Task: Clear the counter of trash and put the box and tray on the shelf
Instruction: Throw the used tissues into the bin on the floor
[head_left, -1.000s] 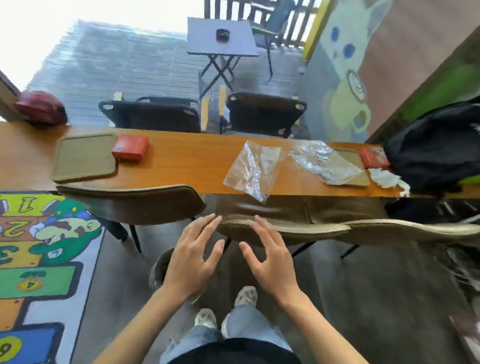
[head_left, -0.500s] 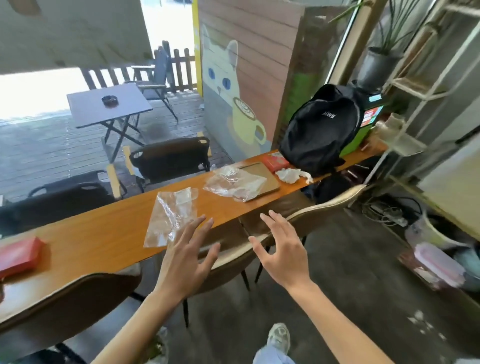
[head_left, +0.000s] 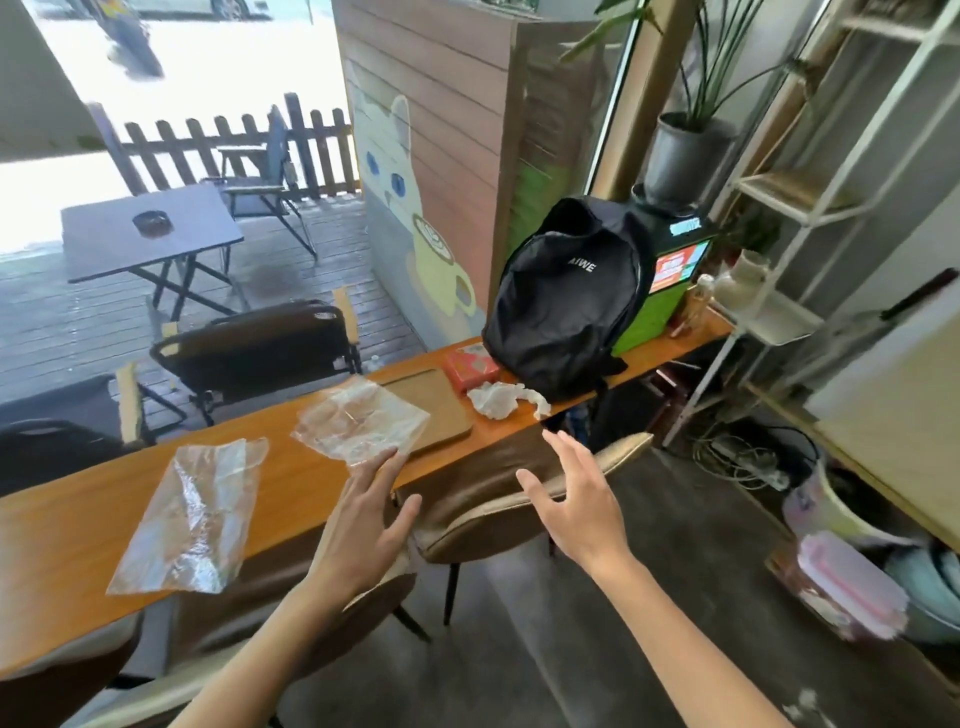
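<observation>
We see both hands held out with fingers spread, neither grip holding anything. Our left hand (head_left: 369, 525) has its fingertips at the near edge of a crumpled clear plastic bag (head_left: 361, 420) that lies partly on the brown tray (head_left: 441, 402). Our right hand (head_left: 582, 506) hovers over a chair back (head_left: 498, 499), apart from the desk (head_left: 291, 483). A second plastic bag (head_left: 189, 519) lies flat further left. Beyond the tray sit the red box (head_left: 470, 368) and a wad of white tissue (head_left: 501, 399), beside a black backpack (head_left: 566, 306). The white shelf (head_left: 779, 208) stands at the right.

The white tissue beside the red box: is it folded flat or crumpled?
Crumpled. The white tissue lies bunched and wrinkled on the wooden counter, one twisted end trailing toward the edge, next to the red box.
</observation>
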